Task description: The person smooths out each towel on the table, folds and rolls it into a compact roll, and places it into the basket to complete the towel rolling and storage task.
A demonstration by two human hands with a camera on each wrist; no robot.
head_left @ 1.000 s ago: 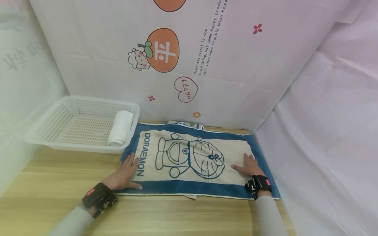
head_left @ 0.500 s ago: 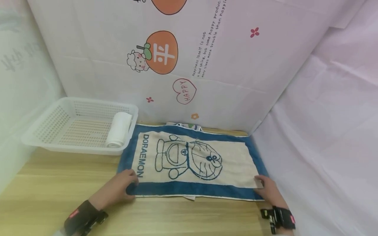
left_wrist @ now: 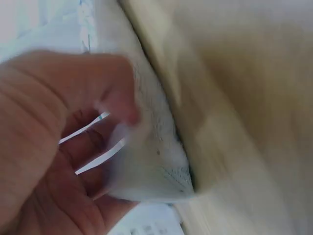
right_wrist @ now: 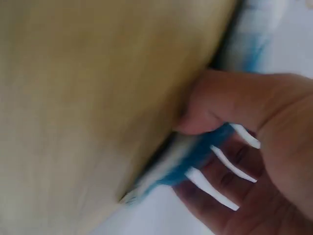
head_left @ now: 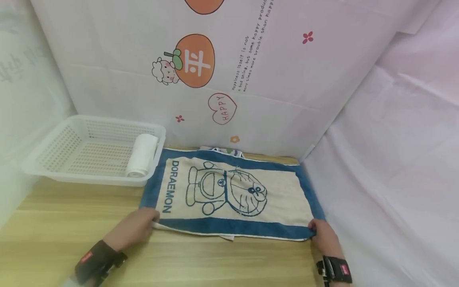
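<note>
Blue-bordered towel is lying just right of the basket; your left hand is pinching its near corner on the basket's side, your right hand the near corner farthest from the basket. You'd be risking a skewed or creased towel by pulling unevenly.

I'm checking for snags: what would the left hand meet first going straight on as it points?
Most likely the towel: the left hand pinches its near edge and points across its lettered end, though depth is unclear.
</note>
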